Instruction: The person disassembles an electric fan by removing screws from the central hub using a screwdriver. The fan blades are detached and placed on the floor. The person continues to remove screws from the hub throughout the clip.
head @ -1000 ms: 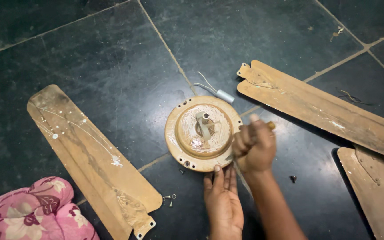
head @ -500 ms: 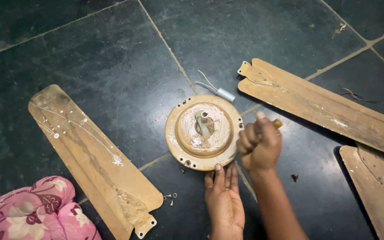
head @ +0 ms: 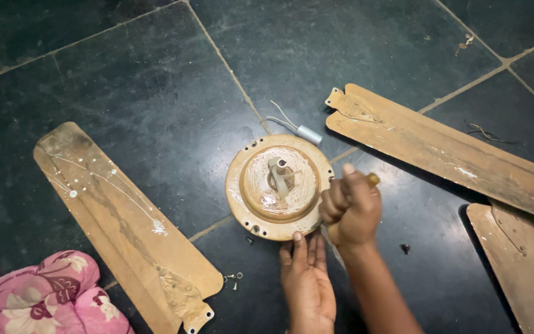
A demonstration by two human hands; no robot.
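Observation:
A round tan ceiling-fan motor housing (head: 277, 185) lies on the dark tiled floor, its short shaft pointing up. My right hand (head: 348, 207) is closed around a yellow-handled screwdriver (head: 372, 179) at the housing's right rim; the tip is hidden behind my fingers. My left hand (head: 306, 278) lies flat on the floor, fingertips touching the housing's near edge.
Three detached brown fan blades lie around: one at the left (head: 122, 226), one at the upper right (head: 446, 151), one at the right edge (head: 520, 266). Loose screws (head: 234, 279) and a dark screw (head: 405, 248) sit on the floor. A grey capacitor (head: 307, 133) with wires lies behind the housing. Pink floral cloth (head: 38, 297) is at the lower left.
My right hand with the screwdriver has shifted slightly, out to the right and back toward the rim. My left hand stays against the housing.

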